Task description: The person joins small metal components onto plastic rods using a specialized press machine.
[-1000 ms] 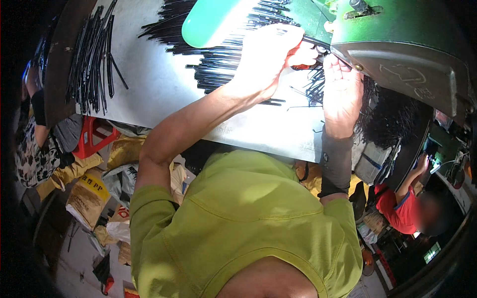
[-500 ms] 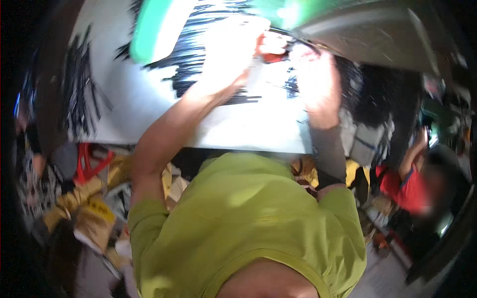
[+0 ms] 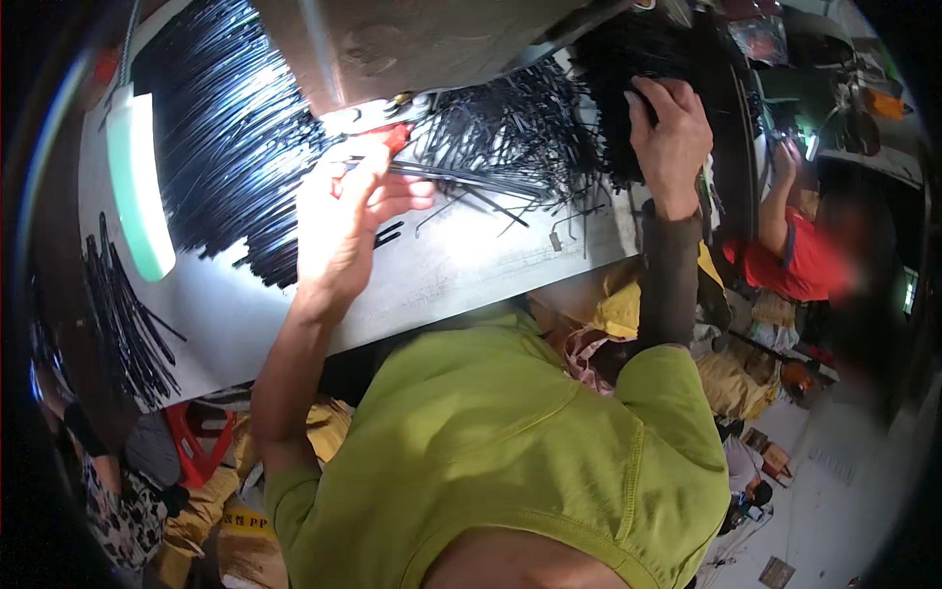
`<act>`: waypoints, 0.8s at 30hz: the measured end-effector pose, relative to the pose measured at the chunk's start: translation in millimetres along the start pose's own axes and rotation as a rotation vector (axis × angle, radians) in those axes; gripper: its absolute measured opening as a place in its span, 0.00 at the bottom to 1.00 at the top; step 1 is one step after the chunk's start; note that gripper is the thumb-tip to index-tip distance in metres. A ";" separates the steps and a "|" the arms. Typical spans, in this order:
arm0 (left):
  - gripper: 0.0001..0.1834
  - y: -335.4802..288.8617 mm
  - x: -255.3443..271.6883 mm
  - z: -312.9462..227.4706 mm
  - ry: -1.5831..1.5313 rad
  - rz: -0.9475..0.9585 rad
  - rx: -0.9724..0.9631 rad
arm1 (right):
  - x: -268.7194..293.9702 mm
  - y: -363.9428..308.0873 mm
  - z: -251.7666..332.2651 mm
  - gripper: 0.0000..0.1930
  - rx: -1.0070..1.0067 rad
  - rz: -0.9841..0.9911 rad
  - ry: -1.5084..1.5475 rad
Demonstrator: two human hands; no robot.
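Observation:
My left hand point(image 3: 343, 221) is closed around a few thin black strips point(image 3: 481, 180), whose ends stick out to the right over the table. It is beside a small red part point(image 3: 396, 138) and a metal fitting below a grey-brown housing. My right hand point(image 3: 675, 137) is over a dark heap of black strips point(image 3: 610, 98) at the far right, its fingers loosely bent and thumb apart. Nothing shows between them. A dense sheaf of long black strips point(image 3: 211, 137) lies left of my left hand, and shorter loose strips point(image 3: 510, 123) are strewn between my hands.
The housing point(image 3: 412, 49) overhangs the white table point(image 3: 422, 290). A green-and-white lamp point(image 3: 139, 182) hangs at the left, near a smaller strip bundle point(image 3: 123, 304). A red stool point(image 3: 201, 442) and yellow sacks point(image 3: 201, 506) stand below. A person in red point(image 3: 800, 260) sits at the right.
My view has swung right. My hands, close together before, are now well apart, the right one over the dark heap. The black strips in my left hand now show clearly.

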State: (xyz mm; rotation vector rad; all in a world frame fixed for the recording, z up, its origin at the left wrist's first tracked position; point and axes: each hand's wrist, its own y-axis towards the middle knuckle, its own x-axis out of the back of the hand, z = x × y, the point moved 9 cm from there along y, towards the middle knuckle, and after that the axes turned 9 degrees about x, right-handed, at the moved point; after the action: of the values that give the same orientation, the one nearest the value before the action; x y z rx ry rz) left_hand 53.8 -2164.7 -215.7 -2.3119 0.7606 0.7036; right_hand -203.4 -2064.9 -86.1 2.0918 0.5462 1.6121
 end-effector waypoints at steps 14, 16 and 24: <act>0.13 0.4 24.7 1.9 -0.301 0.014 0.041 | -48.2 33.5 197.3 0.20 0.402 0.112 0.582; 0.12 -0.2 25.7 -2.3 -0.324 -0.009 0.037 | -49.8 36.0 200.5 0.16 0.392 0.113 0.715; 0.09 11.6 27.6 -2.9 -0.004 -0.004 -0.127 | -111.6 8.2 173.8 0.08 -0.569 0.302 1.530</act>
State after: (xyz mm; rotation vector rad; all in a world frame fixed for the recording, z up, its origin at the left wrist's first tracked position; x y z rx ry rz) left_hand 66.3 -2183.6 -235.5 -2.4246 0.7277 0.7744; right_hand -61.6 -2151.7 -208.9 0.2465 0.0995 2.8733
